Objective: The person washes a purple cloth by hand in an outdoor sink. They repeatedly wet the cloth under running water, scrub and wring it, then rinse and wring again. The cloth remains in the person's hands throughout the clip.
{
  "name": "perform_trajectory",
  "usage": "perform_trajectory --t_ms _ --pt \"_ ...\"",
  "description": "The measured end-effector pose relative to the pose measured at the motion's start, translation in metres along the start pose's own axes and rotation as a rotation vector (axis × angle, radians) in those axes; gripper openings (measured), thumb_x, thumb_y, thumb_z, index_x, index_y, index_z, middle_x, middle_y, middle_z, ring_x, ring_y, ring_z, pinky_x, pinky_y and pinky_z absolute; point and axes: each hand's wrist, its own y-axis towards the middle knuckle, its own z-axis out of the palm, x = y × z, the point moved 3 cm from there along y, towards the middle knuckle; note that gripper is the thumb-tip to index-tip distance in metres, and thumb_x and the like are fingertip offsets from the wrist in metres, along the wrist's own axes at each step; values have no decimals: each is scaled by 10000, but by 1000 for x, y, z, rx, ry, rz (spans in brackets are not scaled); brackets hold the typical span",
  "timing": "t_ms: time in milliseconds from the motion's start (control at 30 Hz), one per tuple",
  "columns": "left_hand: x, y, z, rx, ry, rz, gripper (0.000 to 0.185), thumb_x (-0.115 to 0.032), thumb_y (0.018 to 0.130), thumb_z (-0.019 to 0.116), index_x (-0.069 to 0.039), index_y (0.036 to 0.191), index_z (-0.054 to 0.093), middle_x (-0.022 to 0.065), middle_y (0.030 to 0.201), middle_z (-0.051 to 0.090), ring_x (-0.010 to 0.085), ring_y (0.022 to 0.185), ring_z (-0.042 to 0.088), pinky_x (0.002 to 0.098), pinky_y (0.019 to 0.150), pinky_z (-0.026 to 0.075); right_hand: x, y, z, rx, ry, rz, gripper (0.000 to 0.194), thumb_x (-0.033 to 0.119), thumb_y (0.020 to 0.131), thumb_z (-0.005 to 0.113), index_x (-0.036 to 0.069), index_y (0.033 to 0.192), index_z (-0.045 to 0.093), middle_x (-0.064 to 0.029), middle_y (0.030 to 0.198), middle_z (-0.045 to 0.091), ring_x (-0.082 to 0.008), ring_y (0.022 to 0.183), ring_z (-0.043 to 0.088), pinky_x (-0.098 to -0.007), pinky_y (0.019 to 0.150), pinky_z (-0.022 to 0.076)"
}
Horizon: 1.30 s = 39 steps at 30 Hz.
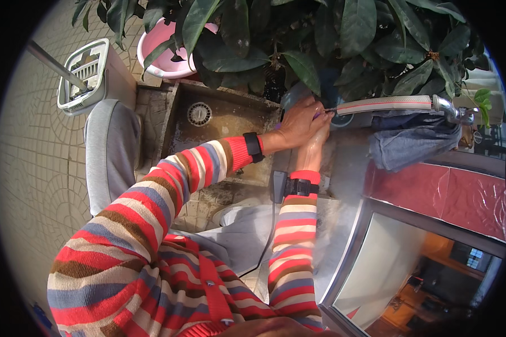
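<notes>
My left hand [297, 120] and my right hand [319, 131] are pressed together over the right edge of a shallow stone sink [244, 109]. Between them sits a small purple item [317, 114], mostly covered by the fingers, so its kind cannot be made out. My right wrist and hand look wet. The outlet of a pale braided hose [383, 105] with a red stripe points at the fingers from the right. That hose runs from a chrome faucet [449, 110]. In the sink lies a round drain strainer [200, 114].
Broad leaves [244, 59] overhang the sink. A pink basin [164, 54] and a mop bucket [114, 80] with a handle stand at the left. Blue-grey cloth [417, 139] hangs below the faucet. A framed window [379, 269] is close on my right.
</notes>
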Motion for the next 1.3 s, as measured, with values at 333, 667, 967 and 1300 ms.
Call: perform_trajectory --t_ms 333,667,967,1300 --pt "17 4 -4 -153 -174 -127 158 -185 833 637 -63 931 615 150 920 623 308 920 601 428 769 473 -15 7 -7 110 127 149 474 461 1007 350 48 1114 558 -73 1076 586 -222 986 580 -373 876 470" --pt "30 11 0 -171 -238 -285 147 -188 856 631 -66 938 617 128 920 631 315 852 617 375 721 474 -31 31 -10 261 234 236 565 513 1003 303 91 1340 470 -108 1317 539 -320 1203 509 -450 1030 400" --pt "48 11 7 -205 -2 -119 194 -208 865 583 -60 990 591 161 856 634 356 791 629 471 680 476 -39 27 -12 131 156 265 561 491 1018 263 85 1358 447 -113 1347 514 -306 1214 503 -442 1028 404" --pt "54 20 7 -17 -86 -364 248 -284 895 616 -66 1013 638 109 870 630 329 845 603 351 779 472 -20 21 -11 112 117 241 486 451 1011 373 37 1219 521 -94 1131 616 -255 1091 591 -430 949 480"
